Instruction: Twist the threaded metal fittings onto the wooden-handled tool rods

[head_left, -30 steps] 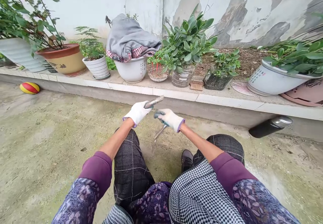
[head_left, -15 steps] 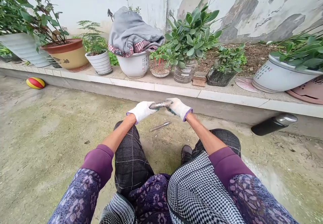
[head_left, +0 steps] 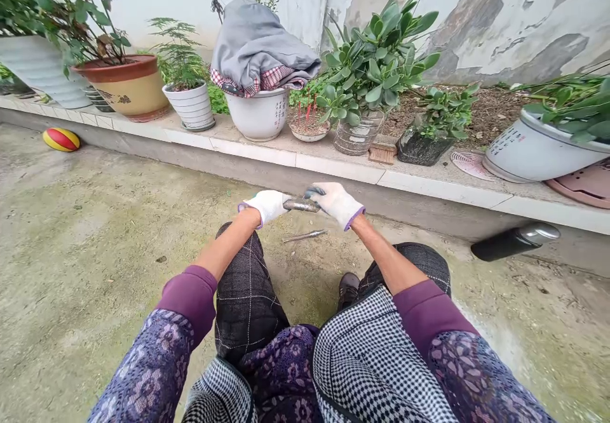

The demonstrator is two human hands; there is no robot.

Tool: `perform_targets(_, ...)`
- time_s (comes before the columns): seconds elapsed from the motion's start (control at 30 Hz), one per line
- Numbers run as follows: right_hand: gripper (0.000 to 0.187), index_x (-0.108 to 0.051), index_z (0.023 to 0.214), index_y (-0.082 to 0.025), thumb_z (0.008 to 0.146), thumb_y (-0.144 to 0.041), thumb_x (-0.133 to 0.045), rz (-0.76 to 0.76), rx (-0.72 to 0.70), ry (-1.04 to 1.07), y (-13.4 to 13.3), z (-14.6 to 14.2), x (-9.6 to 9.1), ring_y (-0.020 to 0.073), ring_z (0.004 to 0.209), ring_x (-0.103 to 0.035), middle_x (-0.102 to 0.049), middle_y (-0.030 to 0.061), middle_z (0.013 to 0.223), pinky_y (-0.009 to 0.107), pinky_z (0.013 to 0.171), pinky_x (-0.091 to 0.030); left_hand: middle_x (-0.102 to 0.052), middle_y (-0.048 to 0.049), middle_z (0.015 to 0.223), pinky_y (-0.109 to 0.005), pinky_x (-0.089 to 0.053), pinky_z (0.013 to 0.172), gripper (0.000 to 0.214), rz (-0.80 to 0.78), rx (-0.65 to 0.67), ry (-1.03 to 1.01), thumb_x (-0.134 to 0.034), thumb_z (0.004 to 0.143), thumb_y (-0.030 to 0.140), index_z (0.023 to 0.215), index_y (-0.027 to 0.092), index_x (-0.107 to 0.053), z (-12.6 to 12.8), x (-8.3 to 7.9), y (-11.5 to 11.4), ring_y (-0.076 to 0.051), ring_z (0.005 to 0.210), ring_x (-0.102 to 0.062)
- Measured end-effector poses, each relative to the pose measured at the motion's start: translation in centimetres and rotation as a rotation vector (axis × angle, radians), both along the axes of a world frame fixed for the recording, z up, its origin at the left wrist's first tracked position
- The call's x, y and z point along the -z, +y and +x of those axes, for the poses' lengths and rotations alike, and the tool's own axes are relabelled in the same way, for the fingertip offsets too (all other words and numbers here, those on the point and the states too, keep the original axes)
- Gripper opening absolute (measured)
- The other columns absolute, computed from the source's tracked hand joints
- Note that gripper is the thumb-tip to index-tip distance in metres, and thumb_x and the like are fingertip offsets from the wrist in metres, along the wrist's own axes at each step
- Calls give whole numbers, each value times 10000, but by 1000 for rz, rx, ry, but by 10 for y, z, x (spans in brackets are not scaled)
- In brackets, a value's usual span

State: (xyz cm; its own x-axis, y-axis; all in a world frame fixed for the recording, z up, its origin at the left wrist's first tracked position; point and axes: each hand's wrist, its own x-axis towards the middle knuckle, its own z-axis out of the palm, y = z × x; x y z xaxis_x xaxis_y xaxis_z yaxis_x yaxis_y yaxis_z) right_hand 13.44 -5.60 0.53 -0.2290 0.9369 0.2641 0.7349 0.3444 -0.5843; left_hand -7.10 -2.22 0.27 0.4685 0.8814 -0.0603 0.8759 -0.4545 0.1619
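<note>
My left hand (head_left: 267, 206), in a white glove with a purple cuff, is closed around the left end of a short, silvery-brown cylinder (head_left: 302, 205) with a rough, wrapped-looking surface. At the cylinder's right end is my right hand (head_left: 337, 202), gloved the same way. Its dark-coated fingertips are bent together just above that end; whether something thin is pinched there is too small to tell. Beneath both hands a thin metal rod (head_left: 305, 236) lies on the ground, in front of my knees.
A low tiled ledge (head_left: 333, 167) runs across ahead, carrying potted plants, a grey cloth (head_left: 262, 48) over a white pot (head_left: 257, 116), and a small brush (head_left: 382, 152). A black flask (head_left: 505, 242) leans by the ledge at right. A red-yellow ball (head_left: 61, 139) lies far left.
My right hand has shifted from gripping the cylinder's right end to fingers bent above it. The left hand keeps its hold. The view has turned slightly.
</note>
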Motion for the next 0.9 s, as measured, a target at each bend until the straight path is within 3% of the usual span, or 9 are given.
perform_targets(0.13,206,-674,813,-160,770,-297,-527,-112,99,255,10,12,9,108,543,-449,-542,-19,615,218,504,-340,-705,-31,753,-230,-438,682,206,6,49,-93,-631,795,358,903,214,-732,5,0,-7,-185,758,-640)
perform_targets(0.23,179,-629,803,-171,771,-325,-545,-264,114,420,8,5,19,88,435,-376,-489,-37,544,214,415,-277,-688,-8,742,-215,-429,631,252,6,70,-155,-600,829,374,954,193,-723,7,-1,-7,-149,685,-606)
perform_targets(0.33,123,-590,773,-175,793,-290,-550,-308,174,467,3,-7,20,78,392,-365,-476,-38,512,205,388,-270,-671,0,733,-207,-424,583,316,4,77,-201,-541,880,395,1022,165,-705,9,-1,-4,-125,622,-579)
perform_targets(0.47,156,-619,819,-165,860,-264,-505,-246,203,376,-2,-15,20,88,428,-423,-510,-20,555,202,414,-324,-673,-17,723,-210,-437,593,282,74,25,-177,-554,880,346,1017,152,-705,10,-5,5,-133,623,-593)
perform_targets(0.57,198,-663,923,-176,885,-229,-475,-169,102,208,-8,-18,26,106,509,-491,-571,-5,624,208,483,-373,-709,-70,800,-236,-459,674,240,155,-43,-108,-556,881,289,1011,160,-711,8,-7,11,-175,729,-643)
perform_targets(0.73,160,-693,810,-196,831,-324,-599,-99,-106,-150,-22,-20,27,127,607,-532,-659,9,704,240,588,-397,-715,-134,822,-329,-475,772,184,135,1,71,-561,845,147,950,165,-711,8,1,3,-262,830,-688)
perform_targets(0.8,161,-706,795,-196,801,-331,-619,-94,-112,-147,-21,-13,20,138,655,-553,-687,11,734,244,621,-410,-714,-125,815,-331,-475,784,174,76,69,159,-592,814,133,936,174,-708,12,6,-5,-266,839,-693)
perform_targets(0.9,160,-708,784,-172,752,-291,-607,-51,3,65,-11,6,9,144,708,-571,-695,20,757,247,670,-435,-719,-95,833,-294,-473,787,177,40,110,42,-601,844,236,978,194,-708,18,6,-13,-237,841,-685)
